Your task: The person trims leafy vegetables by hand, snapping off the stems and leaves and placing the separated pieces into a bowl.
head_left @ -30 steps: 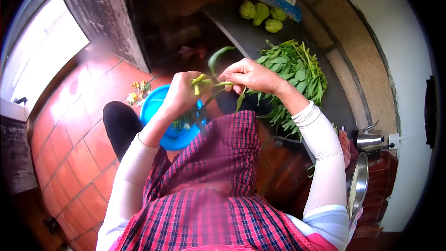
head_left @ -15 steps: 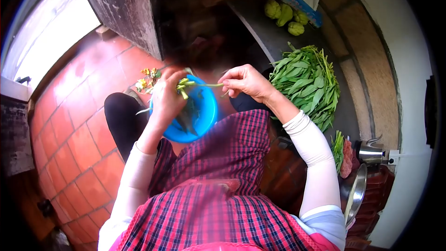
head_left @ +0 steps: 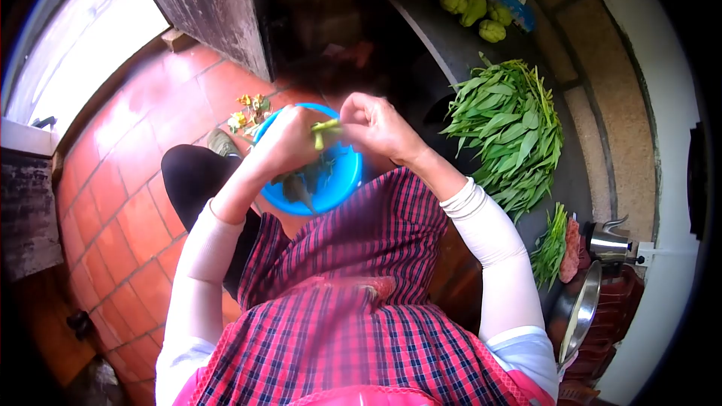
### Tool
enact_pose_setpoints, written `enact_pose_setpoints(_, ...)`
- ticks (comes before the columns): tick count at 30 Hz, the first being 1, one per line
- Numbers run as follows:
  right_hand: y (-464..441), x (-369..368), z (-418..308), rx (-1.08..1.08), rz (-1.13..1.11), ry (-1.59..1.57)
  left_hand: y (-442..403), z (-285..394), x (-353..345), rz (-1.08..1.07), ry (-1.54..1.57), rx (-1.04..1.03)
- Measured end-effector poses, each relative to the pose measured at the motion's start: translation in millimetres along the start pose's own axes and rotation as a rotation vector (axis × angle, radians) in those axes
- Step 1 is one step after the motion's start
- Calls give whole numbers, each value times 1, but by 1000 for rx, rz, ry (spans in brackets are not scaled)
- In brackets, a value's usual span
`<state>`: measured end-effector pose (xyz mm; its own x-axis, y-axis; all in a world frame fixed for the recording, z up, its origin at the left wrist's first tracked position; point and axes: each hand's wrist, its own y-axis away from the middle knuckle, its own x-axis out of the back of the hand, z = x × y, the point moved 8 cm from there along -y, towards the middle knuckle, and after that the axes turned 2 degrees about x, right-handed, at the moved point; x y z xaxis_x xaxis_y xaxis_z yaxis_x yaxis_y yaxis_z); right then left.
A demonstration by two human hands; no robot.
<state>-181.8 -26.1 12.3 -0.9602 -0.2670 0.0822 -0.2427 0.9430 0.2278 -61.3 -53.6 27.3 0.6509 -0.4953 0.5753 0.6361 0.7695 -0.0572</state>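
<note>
Above the blue basin (head_left: pixel 347 177), my left hand (head_left: pixel 292 139) is closed around several pale green vegetable stems (head_left: pixel 326 132) whose cut ends stick out toward the right. Dark leaves (head_left: pixel 299 186) show below that hand, over or in the basin; I cannot tell which of them belong to the held bunch. My right hand (head_left: pixel 378 129) meets the stem ends in a pinch of thumb and fingers, slightly blurred. What exactly lies between its fingertips is partly hidden.
A big heap of leafy greens (head_left: pixel 511 131) lies on the dark counter to the right, with chayotes (head_left: pixel 475 9) and a tissue box (head_left: pixel 502 0) beyond. Nearer are a smaller green bunch (head_left: pixel 550 248), some meat (head_left: pixel 571 252) and a metal pan (head_left: pixel 580 312). Yellowed trimmings (head_left: pixel 248 114) lie on the floor.
My right hand has moved left, close to my left hand; the long stem stretched between them no longer shows. My left hand has shifted slightly right. The view has turned a little.
</note>
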Motion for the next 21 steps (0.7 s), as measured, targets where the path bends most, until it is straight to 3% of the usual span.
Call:
enact_pose_setpoints(3,-3,1,2,50,18,-7,-1,-25,-1,-57,-2,182)
enact_pose_setpoints(5,-3,0,-5,61,58,-17,-1,-28,-2,-119,146,147)
enact_pose_setpoints(9,-4,-5,-7,102,113,55,4,-34,-1,-44,195,199)
enact_pose_setpoints(13,10,-22,-29,551,369,437,6,-68,-2,215,79,204)
enact_pose_setpoints(15,27,-35,-46,661,402,408,13,-115,9,352,63,350)
enact_pose_setpoints(17,32,-31,-44,700,497,447,20,-158,4,337,419,321)
enact_pose_setpoints(19,21,-18,-18,660,619,517,28,-136,9,200,606,417)
enact_pose_setpoints(20,8,-16,7,544,563,582,30,-131,10,177,743,423)
enact_pose_setpoints(21,-10,-22,57,565,455,717,32,-128,9,148,881,427)
